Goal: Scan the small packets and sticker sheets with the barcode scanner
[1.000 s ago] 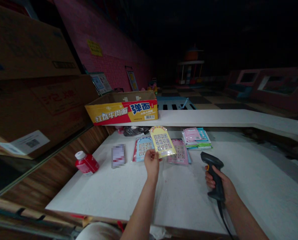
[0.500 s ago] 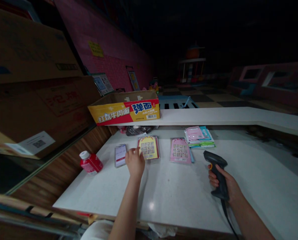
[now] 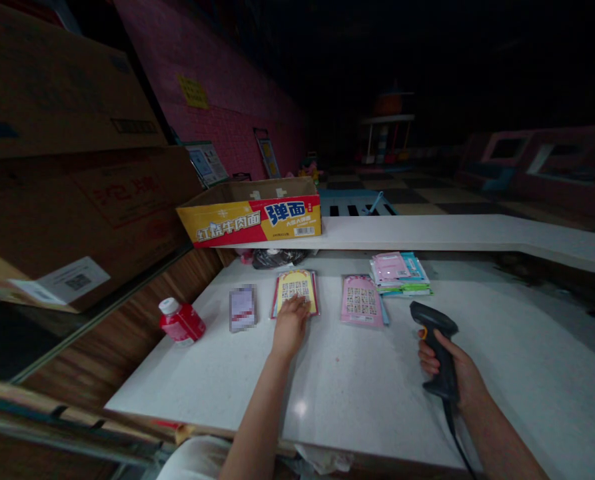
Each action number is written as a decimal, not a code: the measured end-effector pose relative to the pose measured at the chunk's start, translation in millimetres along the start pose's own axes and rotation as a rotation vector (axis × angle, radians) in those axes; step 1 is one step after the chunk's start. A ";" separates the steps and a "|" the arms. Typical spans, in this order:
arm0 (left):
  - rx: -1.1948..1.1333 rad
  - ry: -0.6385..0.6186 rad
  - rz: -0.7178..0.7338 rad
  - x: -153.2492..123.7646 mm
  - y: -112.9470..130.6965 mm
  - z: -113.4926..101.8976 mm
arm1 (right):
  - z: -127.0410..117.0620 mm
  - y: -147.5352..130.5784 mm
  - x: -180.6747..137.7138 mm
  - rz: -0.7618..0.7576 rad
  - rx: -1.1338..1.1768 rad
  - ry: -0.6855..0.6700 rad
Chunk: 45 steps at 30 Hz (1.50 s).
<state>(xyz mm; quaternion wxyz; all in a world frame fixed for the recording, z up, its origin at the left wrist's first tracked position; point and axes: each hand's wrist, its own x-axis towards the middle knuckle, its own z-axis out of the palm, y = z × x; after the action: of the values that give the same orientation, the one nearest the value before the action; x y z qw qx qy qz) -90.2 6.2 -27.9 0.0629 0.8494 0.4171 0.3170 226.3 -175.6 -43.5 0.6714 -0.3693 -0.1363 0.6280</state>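
Observation:
My right hand point(image 3: 457, 373) is wrapped round the handle of a black barcode scanner point(image 3: 440, 353), its head pointing up and left and its cable trailing down. Over the lower part of a yellow, red-edged flat packet point(image 3: 296, 280) lies my left hand point(image 3: 292, 327), palm down, fingers forward and slightly bent. It appears to touch the packet; its thumb is hard to see. To the right is a pink packet point(image 3: 361, 300) with a grid of small pictures, a blue one partly under it. A phone point(image 3: 242, 309), its screen blurred, lies left of the yellow packet.
A red bottle with a white cap point(image 3: 181, 321) stands at the left on the white table point(image 3: 347, 393). Several packets point(image 3: 400, 270) are piled at the back right. An open noodle carton point(image 3: 257, 223) sits on the raised shelf point(image 3: 427, 232). Large cardboard boxes point(image 3: 77, 213) are stacked at left.
My left hand has moved right, from between the phone and the yellow packet onto the yellow packet's lower part. The scanner stays in my right hand, almost unmoved.

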 end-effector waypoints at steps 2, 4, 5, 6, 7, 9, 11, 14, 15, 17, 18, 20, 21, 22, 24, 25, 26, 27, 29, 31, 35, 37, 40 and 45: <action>0.002 0.052 -0.008 0.9 10.1 -1.1 | 1.0 -0.3 0.1 -0.005 -0.012 0.005; -0.001 0.083 -0.008 3.2 25.4 0.7 | 2.0 -0.6 0.1 -0.014 -0.022 0.003; -0.013 0.079 0.002 5.2 34.3 3.2 | 2.3 -0.7 0.1 -0.018 -0.028 0.002; -0.036 0.058 0.018 7.8 43.7 7.0 | 2.5 -0.8 0.3 -0.022 -0.033 0.000; -0.064 0.028 0.033 10.9 53.2 11.9 | 2.5 -0.8 0.6 -0.023 -0.033 -0.001; -0.111 -0.055 0.038 18.3 70.8 24.6 | 2.2 -0.5 1.2 -0.019 -0.013 0.001; -0.108 -0.150 0.014 25.4 85.4 39.1 | 2.0 -0.2 1.8 -0.011 0.024 0.010; -0.049 -0.239 -0.052 33.0 99.1 58.7 | 2.5 -0.3 2.2 -0.008 0.068 0.029; -0.029 -0.246 -0.074 34.5 101.5 63.8 | 2.9 -0.4 2.3 -0.011 0.074 0.033; 0.009 -0.244 -0.107 36.2 103.3 71.6 | 3.8 -0.8 2.7 -0.014 0.081 0.032; 0.029 -0.240 -0.114 36.5 103.1 74.2 | 4.2 -1.0 3.0 -0.013 0.084 0.029; 0.068 -0.233 -0.114 36.3 101.4 77.7 | 4.9 -1.1 3.7 -0.010 0.089 0.025; 0.084 -0.228 -0.112 35.9 100.3 78.6 | 5.1 -1.1 4.1 -0.010 0.092 0.025; 0.097 -0.220 -0.113 35.2 99.2 79.3 | 5.2 -1.1 4.4 -0.011 0.094 0.026; 0.118 -0.195 -0.130 33.1 97.1 79.9 | 5.4 -1.1 4.9 -0.016 0.094 0.031; 0.123 -0.177 -0.148 31.7 96.1 80.0 | 5.3 -1.1 5.1 -0.016 0.096 0.033; 0.120 -0.154 -0.171 30.1 95.3 80.1 | 5.2 -1.1 5.3 -0.015 0.102 0.032; 0.103 -0.125 -0.195 28.6 94.5 80.3 | 4.9 -1.2 5.5 -0.012 0.109 0.028; 0.017 -0.051 -0.239 26.2 93.2 80.9 | 4.1 -1.2 6.2 -0.005 0.125 0.015; -0.137 0.032 -0.283 25.9 92.4 82.1 | 3.0 -1.2 7.0 -0.001 0.140 0.000; -0.584 0.122 -0.500 33.6 90.7 86.1 | 1.3 -0.9 7.7 0.000 0.166 -0.010; -0.812 0.089 -0.654 39.1 88.5 88.2 | 0.9 -0.9 7.4 -0.002 0.174 -0.007; -1.035 -0.033 -0.742 44.1 84.3 90.0 | 0.2 -1.2 7.3 0.003 0.179 -0.010; -1.223 0.021 -0.743 38.4 81.8 91.6 | -1.0 -2.2 8.1 0.014 0.180 -0.018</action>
<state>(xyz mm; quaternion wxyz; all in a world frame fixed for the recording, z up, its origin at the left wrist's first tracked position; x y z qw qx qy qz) 36.0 -3.3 -51.3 0.6275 0.4609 0.4270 0.4598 229.9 -168.2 -45.0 0.6962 -0.3027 -0.0825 0.6456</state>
